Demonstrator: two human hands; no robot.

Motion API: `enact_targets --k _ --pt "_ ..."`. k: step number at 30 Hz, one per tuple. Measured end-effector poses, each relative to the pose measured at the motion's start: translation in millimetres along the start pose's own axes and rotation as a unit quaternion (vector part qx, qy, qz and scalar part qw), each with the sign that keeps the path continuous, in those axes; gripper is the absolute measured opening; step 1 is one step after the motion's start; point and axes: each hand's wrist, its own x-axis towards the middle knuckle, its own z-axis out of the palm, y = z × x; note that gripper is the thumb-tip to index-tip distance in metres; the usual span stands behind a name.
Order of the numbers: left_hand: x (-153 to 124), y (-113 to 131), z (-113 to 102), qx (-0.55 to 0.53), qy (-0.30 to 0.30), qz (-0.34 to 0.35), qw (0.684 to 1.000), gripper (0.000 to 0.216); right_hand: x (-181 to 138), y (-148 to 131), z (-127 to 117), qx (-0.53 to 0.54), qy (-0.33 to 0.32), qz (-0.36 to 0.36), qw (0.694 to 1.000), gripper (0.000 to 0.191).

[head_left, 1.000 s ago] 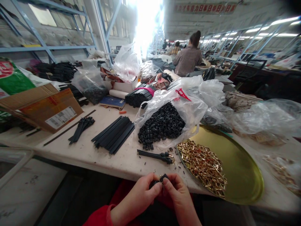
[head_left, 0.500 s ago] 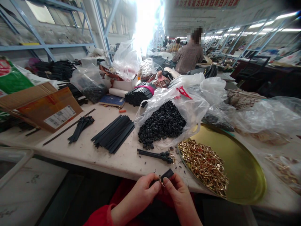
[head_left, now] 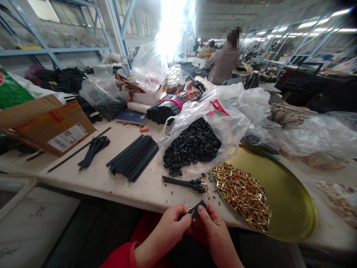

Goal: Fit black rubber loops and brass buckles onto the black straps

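Observation:
My left hand (head_left: 171, 225) and my right hand (head_left: 210, 227) meet at the near edge of the table, both pinched on a short black strap (head_left: 198, 208) with a small metal buckle on it. Just beyond them lies a finished black strap with a ring (head_left: 185, 183). A round gold tray (head_left: 287, 193) to the right holds a pile of gold metal clips (head_left: 242, 193). A clear plastic bag of black rings (head_left: 195, 145) sits behind. A bundle of long black strips (head_left: 134, 158) lies to the left.
A cardboard box (head_left: 50, 123) stands at the left. Several plastic bags (head_left: 315, 137) crowd the right and back of the white table (head_left: 111, 182). A person in a checked shirt (head_left: 223, 63) sits farther back. Blue shelving (head_left: 55, 48) rises at the left.
The black strap's end has come up further out from between my fingers. Both hands stay close together at the table's edge, and the view has tilted down slightly.

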Motion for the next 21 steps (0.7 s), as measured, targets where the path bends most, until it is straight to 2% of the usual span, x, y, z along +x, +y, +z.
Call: enact_targets --k 4,6,10,12,14,16,18,21 --pt "-1 0 2 0.011 0.003 0.019 1.000 0.019 -1 -2 -2 -0.062 0.027 -0.050 0.996 0.028" --pt "-3 2 2 0.002 -0.005 0.024 1.000 0.019 -1 -4 -3 -0.034 0.008 -0.022 0.999 0.028" --pt "-6 7 0 -0.053 -0.043 -0.014 0.998 0.019 -1 -8 1 0.085 -0.052 0.070 0.993 0.026" --pt "-7 8 0 -0.063 -0.046 -0.021 0.997 0.021 -2 -10 3 0.107 -0.053 0.083 0.989 0.026" --pt "-7 8 0 -0.066 -0.044 -0.018 0.997 0.021 -4 -11 4 0.068 -0.033 0.056 0.996 0.028" --pt "-8 7 0 -0.066 -0.041 -0.012 0.997 0.020 -6 -12 3 -0.022 -0.006 -0.010 1.000 0.029" --pt "-9 6 1 -0.048 -0.023 0.005 0.999 0.019 -6 -11 2 -0.112 0.009 -0.073 0.991 0.028" --pt "-10 3 2 0.015 0.025 0.042 0.999 0.015 -4 -10 1 -0.142 -0.013 -0.081 0.986 0.027"
